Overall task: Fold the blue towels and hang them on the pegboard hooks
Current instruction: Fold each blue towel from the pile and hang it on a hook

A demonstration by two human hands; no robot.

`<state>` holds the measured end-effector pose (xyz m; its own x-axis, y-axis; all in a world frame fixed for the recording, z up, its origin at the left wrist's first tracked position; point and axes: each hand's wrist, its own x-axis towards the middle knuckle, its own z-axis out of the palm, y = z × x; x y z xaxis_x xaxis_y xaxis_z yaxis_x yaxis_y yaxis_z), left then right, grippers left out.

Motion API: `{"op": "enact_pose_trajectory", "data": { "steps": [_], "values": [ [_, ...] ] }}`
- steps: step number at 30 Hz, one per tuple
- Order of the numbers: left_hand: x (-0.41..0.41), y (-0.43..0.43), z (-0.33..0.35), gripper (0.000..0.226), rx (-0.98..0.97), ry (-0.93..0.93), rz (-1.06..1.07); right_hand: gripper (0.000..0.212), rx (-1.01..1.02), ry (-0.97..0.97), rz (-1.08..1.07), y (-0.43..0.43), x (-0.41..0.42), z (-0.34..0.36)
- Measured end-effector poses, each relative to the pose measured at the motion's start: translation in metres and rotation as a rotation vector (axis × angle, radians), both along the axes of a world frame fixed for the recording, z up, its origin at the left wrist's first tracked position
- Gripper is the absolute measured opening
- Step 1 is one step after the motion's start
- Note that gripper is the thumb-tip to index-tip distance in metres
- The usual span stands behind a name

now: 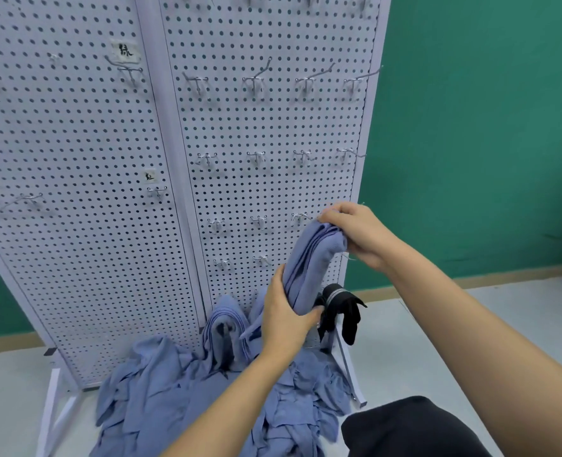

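Currently: left hand and right hand both gripping folded blue cloth towel against white perforated pegboard; two towels apparently hanging already, crumpled blue heap awaiting folding.

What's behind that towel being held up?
The pegboard and part of a black cloth. The left hand and right hand grip the towel; any hook directly behind it is covered.

This looks like a plain workroom or shop corner, not a home: a tall white pegboard stand with rows of metal hooks and small handwritten labels stands on a pale floor before a green painted wall.
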<state>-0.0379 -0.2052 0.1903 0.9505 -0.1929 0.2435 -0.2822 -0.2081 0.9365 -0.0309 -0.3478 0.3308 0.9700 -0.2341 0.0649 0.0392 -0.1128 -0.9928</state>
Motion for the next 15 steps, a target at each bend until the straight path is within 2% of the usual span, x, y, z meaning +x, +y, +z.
{"op": "enact_pose_trajectory", "data": {
  "steps": [3,6,8,10,12,15],
  "values": [
    [0.007,0.001,-0.005,0.059,0.021,-0.059,0.077,0.003,0.124,0.016,-0.059,-0.029,-0.006,-0.014],
    [0.017,0.003,-0.005,0.037,0.097,-0.049,0.08,0.007,0.162,0.135,-0.118,-0.067,-0.014,-0.046],
    [0.022,-0.002,-0.002,0.036,0.155,-0.028,0.079,0.013,0.052,0.271,-0.131,-0.089,-0.018,-0.077],
    [0.027,-0.012,0.003,0.035,0.21,-0.033,0.088,0.011,-0.159,0.335,-0.133,-0.1,-0.021,-0.103],
    [0.032,-0.027,0.008,0.033,0.249,-0.014,0.081,0.017,-0.3,0.264,-0.092,-0.1,-0.021,-0.115],
    [0.039,-0.052,0.015,0.027,0.315,-0.001,0.073,0.04,-0.365,0.183,0.153,-0.091,-0.018,-0.115]
  ]
}}
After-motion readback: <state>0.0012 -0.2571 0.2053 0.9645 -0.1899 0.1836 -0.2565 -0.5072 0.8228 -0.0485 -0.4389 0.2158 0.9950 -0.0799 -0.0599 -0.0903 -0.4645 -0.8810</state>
